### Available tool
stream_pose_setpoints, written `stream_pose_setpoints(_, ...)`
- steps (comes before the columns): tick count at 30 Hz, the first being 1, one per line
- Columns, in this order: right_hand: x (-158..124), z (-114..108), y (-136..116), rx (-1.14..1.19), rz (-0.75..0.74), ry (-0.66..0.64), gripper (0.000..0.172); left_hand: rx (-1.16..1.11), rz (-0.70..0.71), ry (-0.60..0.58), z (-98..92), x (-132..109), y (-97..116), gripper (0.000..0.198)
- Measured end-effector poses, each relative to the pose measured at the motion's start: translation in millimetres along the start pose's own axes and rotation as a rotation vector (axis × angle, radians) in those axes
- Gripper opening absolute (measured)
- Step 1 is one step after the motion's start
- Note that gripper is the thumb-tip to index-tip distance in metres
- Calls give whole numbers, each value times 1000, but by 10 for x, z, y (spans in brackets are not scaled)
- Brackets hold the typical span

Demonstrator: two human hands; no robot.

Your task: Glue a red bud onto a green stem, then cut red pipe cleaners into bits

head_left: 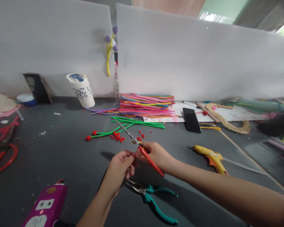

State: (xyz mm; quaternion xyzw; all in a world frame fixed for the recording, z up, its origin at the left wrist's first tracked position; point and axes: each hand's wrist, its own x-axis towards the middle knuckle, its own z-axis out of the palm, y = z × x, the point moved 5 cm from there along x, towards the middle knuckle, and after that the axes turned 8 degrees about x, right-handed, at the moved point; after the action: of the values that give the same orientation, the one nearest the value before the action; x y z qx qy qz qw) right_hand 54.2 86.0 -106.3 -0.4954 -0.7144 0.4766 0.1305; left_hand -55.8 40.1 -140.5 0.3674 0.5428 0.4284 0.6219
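My right hand (pixel 158 156) grips a pair of red-handled scissors (pixel 152 162), with the blades pointing up and left over the table. My left hand (pixel 120 165) is closed in a pinch beside it, fingertips close to the right fingers. What the left fingers hold is hidden or too small to make out. Just beyond the hands lie small red fuzzy bits (pixel 118 137) and green pipe cleaners (pixel 151 124). Two of the green stems end in red buds (pixel 88 138) at the left. Teal-handled pliers (pixel 153 208) lie open on the table below my hands.
A bundle of mostly pink and red pipe cleaners (pixel 146 105) lies at the back. Near it are a white cup (pixel 81 91) and a phone (pixel 191 119). A yellow glue gun (pixel 209 157) is to the right; a purple power strip (pixel 47 201) and larger scissors (pixel 13 157) are left.
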Motion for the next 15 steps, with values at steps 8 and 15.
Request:
stream_pose_setpoints(8,-65,-75,-184,-60,-125,11,10,1,-14,12,-28,-8,-2,21)
stream_pose_setpoints(15,-16,-75,-119,-68,-122,-21,4,11,-13,-10,-27,10,-17,21)
